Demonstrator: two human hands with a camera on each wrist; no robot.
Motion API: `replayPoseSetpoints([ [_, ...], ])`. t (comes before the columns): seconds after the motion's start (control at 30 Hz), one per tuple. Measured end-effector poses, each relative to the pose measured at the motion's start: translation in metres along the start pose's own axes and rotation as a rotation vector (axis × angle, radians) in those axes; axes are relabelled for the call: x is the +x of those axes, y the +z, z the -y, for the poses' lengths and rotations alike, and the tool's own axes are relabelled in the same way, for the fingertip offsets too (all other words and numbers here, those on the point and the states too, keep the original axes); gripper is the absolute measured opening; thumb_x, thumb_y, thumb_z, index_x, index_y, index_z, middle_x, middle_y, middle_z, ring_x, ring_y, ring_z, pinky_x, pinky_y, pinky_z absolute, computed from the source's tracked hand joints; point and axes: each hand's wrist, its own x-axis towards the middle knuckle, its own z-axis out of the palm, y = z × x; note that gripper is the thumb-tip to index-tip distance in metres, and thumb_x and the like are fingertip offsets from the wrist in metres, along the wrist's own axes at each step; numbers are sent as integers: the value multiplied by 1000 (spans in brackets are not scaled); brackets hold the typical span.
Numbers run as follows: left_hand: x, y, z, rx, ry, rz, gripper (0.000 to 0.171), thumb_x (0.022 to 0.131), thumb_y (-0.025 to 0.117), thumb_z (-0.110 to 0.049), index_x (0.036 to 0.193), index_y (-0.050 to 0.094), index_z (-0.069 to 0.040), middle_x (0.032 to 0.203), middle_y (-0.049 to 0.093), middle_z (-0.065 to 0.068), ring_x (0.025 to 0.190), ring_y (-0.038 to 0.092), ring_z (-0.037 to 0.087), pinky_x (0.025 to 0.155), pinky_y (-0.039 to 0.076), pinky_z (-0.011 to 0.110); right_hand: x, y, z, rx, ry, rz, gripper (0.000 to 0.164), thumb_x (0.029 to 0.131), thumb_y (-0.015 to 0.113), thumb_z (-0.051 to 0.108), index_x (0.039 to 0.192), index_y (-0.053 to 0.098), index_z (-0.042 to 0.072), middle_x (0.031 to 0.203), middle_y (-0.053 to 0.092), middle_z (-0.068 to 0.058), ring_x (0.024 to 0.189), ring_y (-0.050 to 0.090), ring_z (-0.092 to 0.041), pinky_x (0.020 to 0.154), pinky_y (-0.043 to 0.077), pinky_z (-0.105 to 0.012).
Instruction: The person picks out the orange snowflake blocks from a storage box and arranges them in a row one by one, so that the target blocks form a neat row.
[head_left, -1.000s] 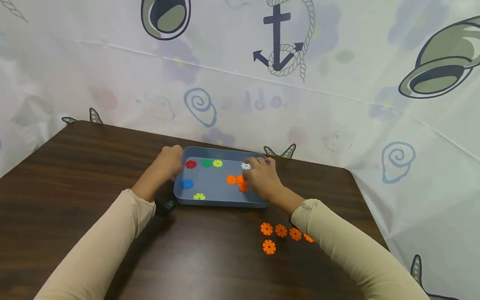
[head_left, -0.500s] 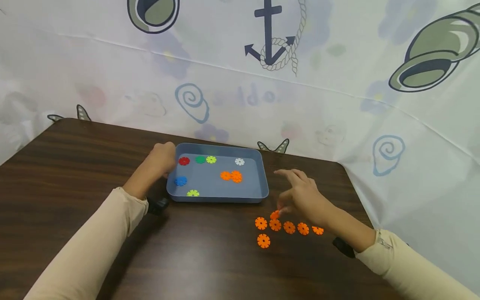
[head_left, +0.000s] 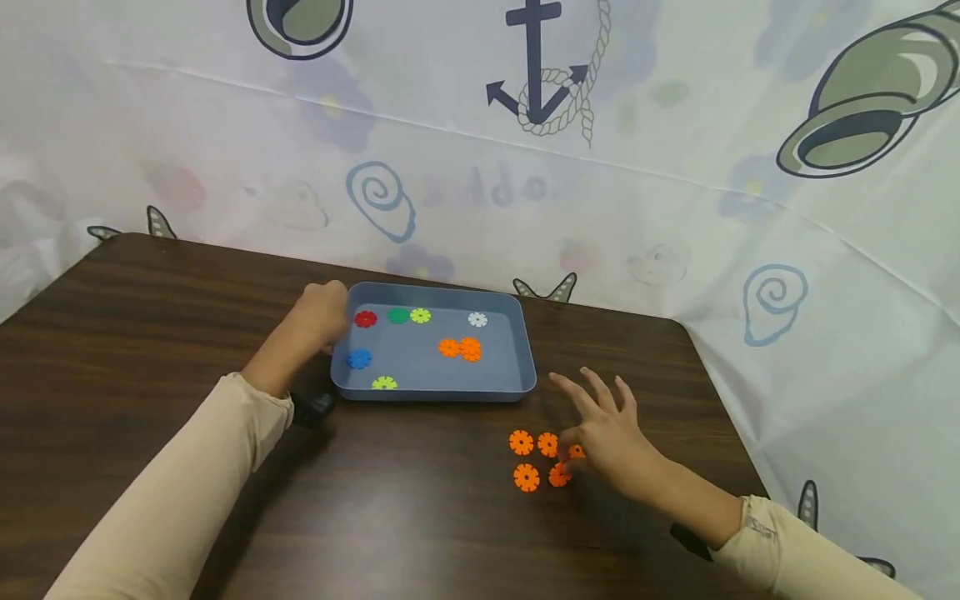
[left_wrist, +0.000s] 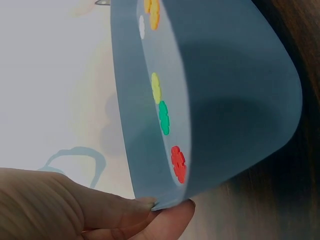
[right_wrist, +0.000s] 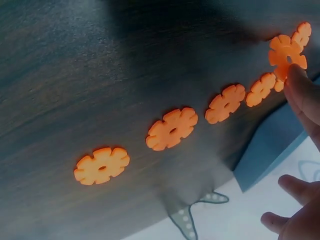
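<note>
My left hand [head_left: 318,317] pinches the left rim of a shallow blue-grey tray [head_left: 435,395]; in the left wrist view the thumb and a finger meet at the tray's corner. With thumb and finger my right hand [head_left: 611,437] pinches an orange flower-shaped disc [head_left: 559,475], its other fingers spread. Close by on the table is an orange disc [head_left: 527,477], below a row of orange discs [head_left: 521,442] that the right hand partly covers. The right wrist view shows the held disc [right_wrist: 287,55] tilted above the row, which includes a nearer disc [right_wrist: 102,166].
Inside the tray lie a few orange discs [head_left: 469,348], a white disc [head_left: 477,319], a red disc [head_left: 365,319], a green disc [head_left: 398,315], a blue disc [head_left: 359,358] and yellow discs [head_left: 420,316]. The dark wooden table [head_left: 375,500] ends at a printed cloth [head_left: 450,125].
My right hand has come out of the tray with an orange disc and moved toward the front right, lowering it beside the single disc below the row. The left hand stays on the tray.
</note>
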Motion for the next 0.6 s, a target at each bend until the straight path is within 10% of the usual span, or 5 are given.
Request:
replayPoseSetpoints([
  [0.6, -1, -1, 0, 31, 1, 6, 24, 87, 55, 14, 110, 56, 20, 95, 63, 32, 58, 68, 25, 47, 58, 27, 3, 6, 5, 19, 43, 71, 19, 69, 92, 25, 76, 75, 26, 150, 45, -17, 138, 35, -50, 104, 25, -81],
])
